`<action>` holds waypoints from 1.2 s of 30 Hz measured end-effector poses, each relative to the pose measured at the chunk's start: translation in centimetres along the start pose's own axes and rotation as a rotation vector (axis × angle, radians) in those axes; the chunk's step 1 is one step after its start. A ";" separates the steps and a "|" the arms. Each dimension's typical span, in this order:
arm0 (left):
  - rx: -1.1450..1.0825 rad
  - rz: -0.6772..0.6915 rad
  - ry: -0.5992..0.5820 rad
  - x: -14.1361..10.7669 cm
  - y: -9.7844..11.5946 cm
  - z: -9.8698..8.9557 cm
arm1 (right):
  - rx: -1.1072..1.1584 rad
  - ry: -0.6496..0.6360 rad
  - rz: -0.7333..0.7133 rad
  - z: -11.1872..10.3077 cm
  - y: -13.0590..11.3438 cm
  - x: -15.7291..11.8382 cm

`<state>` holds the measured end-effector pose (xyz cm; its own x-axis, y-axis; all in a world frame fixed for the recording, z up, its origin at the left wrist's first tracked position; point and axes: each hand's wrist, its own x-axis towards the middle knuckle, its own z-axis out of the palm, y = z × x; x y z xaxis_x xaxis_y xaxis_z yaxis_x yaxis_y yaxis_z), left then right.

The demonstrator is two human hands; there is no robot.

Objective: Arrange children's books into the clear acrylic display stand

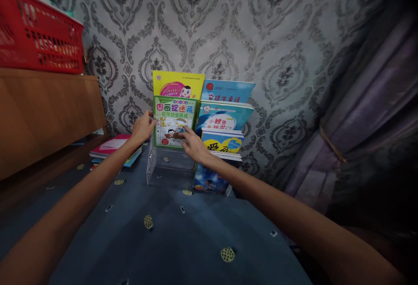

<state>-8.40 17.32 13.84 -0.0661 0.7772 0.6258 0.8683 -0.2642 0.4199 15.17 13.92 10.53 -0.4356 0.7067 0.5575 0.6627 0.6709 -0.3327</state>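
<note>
A clear stand holds books in tiers in two columns. In its left column a green-bordered book leans in front of a yellow book. My left hand is at the green book's left edge, its fingertips partly hidden. My right hand has its fingers spread against the lower right of the cover. The right column bears a light blue book, a teal book, a blue and yellow book and a dark blue book.
A stack of books with a pink one on top lies left of the stand. Further left, a red basket sits on a wooden cabinet. A dark blue patterned cloth covers the surface. Behind is patterned wallpaper; a tied curtain hangs right.
</note>
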 end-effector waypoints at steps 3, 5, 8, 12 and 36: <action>-0.011 0.007 -0.016 -0.3 0.0 -0.2 | 0.004 0.002 0.003 -0.1 -0.1 -0.1; -0.016 0.013 -0.008 -0.4 0.1 -0.4 | 0.009 0.003 -0.002 -0.1 -0.2 -0.1; -0.042 0.026 0.008 -0.7 0.0 -0.6 | 0.005 0.002 -0.020 -0.1 -0.3 -0.2; -0.089 0.050 0.024 -1.0 -0.2 -0.7 | 0.013 0.018 -0.049 0.0 -0.4 -0.6; -0.334 -0.005 -0.002 1.8 -1.5 2.2 | -0.015 0.083 -0.070 -2.3 -0.3 -0.4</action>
<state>-8.72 20.33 12.92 -0.0682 0.7800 0.6221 0.6587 -0.4331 0.6153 16.56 12.91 12.13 -0.4297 0.6366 0.6404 0.6415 0.7143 -0.2797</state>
